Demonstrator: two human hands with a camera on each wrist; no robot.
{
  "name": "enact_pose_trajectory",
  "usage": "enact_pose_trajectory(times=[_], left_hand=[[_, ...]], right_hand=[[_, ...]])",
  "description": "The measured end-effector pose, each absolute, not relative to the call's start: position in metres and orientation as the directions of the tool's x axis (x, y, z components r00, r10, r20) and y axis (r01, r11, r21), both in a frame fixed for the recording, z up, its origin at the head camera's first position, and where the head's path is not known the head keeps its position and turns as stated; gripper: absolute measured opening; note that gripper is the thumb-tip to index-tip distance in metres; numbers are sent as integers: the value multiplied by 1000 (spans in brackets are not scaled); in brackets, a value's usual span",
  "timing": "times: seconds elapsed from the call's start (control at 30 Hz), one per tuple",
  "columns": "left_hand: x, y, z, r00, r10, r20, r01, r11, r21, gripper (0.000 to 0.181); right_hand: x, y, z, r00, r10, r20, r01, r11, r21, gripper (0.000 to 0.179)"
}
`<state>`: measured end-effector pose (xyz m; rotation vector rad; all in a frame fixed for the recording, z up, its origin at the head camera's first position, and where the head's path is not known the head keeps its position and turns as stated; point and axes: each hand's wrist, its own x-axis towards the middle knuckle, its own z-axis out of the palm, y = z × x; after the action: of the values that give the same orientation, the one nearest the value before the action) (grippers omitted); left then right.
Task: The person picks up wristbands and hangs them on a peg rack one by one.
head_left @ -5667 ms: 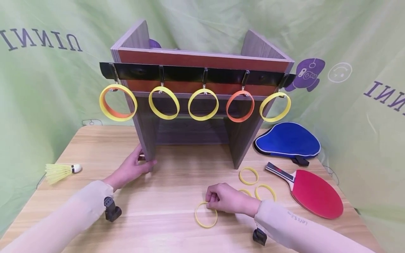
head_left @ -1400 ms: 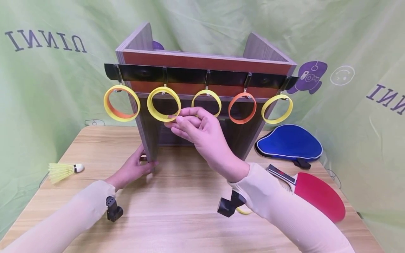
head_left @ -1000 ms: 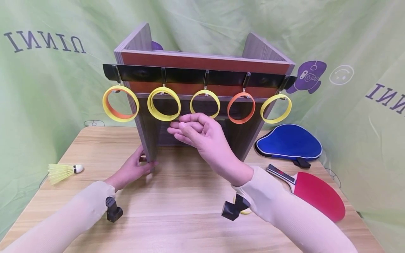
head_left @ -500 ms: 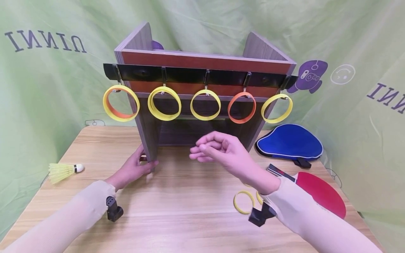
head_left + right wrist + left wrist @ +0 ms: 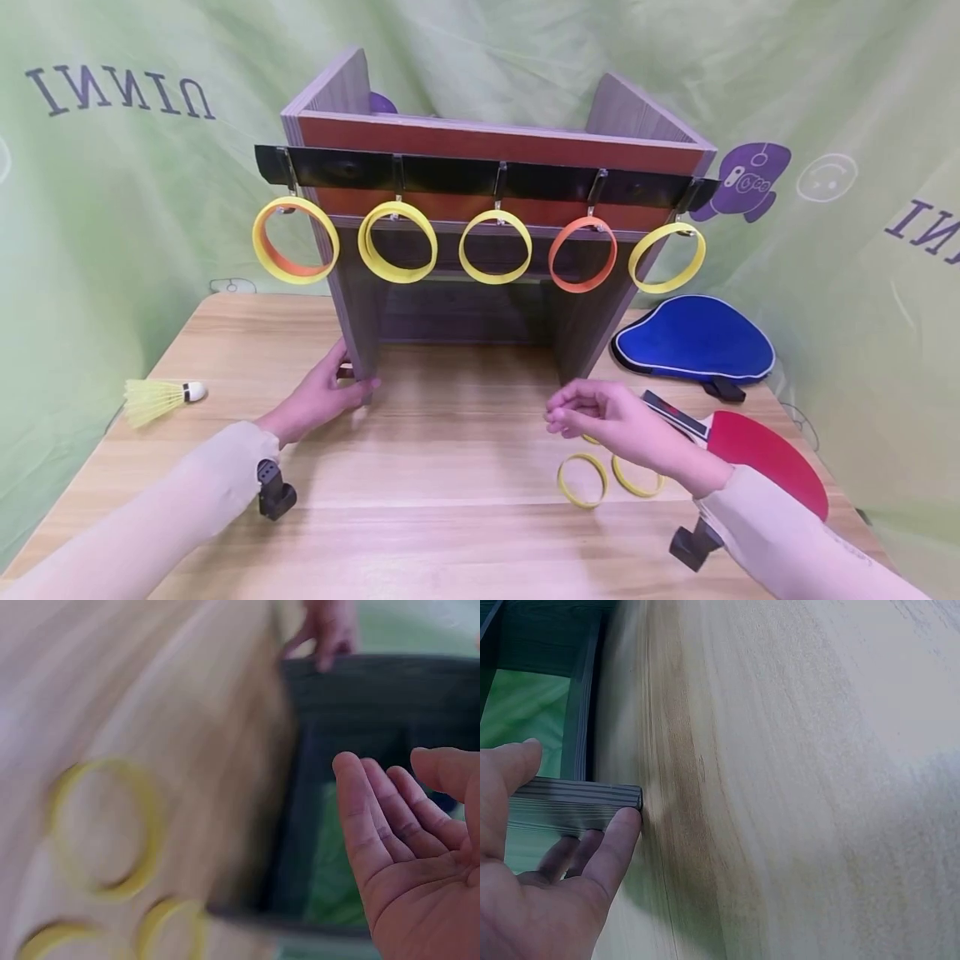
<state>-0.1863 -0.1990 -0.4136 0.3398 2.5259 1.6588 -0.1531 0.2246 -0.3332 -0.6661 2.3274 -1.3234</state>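
My left hand (image 5: 318, 402) grips the front edge of the grey wooden shelf's left side panel (image 5: 577, 801), low down by the table; thumb and fingers lie on opposite faces. The right hand (image 5: 611, 421), loosely bent and holding nothing, is over the right part of the table, close above several yellow rings (image 5: 560, 485), one partly hidden by it. On the shelf's hook rail (image 5: 450, 175) hang a yellow-and-orange pair of rings (image 5: 296, 277), a doubled yellow ring (image 5: 401, 277), a yellow ring (image 5: 495, 279), an orange ring (image 5: 582, 287) and another yellow ring (image 5: 660, 288).
A red table tennis bat (image 5: 768, 458) lies right of the rings, partly behind the right forearm. Behind it is a blue bat case (image 5: 697, 337). At the far left lies a yellow shuttlecock (image 5: 157, 402). Green printed cloth (image 5: 480, 50) surrounds the table.
The right hand picked up a yellow ring from the table, left it on the second hook from the left, let go, and drew back down and right. The left hand kept its grip.
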Motion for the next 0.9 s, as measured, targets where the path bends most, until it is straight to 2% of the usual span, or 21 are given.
enact_pose_trajectory(times=[0.2,0.33,0.63,0.9], left_hand=[[-187,-198,-412,-971,237,34,126,388,913,77],[-187,-198,-413,-971,237,35,128,390,912,77],[-186,-199,-413,-968,250,18,110,360,926,80],[-186,-200,-414,-967,255,19,114,362,925,82]], right_hand=[[-153,250,-361,-823,-558,-105,-344,637,-690,19],[-151,258,-375,-805,-586,-90,-429,680,-595,15],[-150,260,-390,-788,-611,-76,-482,689,-541,14],[-150,258,-396,-801,-590,-103,-462,718,-520,10]])
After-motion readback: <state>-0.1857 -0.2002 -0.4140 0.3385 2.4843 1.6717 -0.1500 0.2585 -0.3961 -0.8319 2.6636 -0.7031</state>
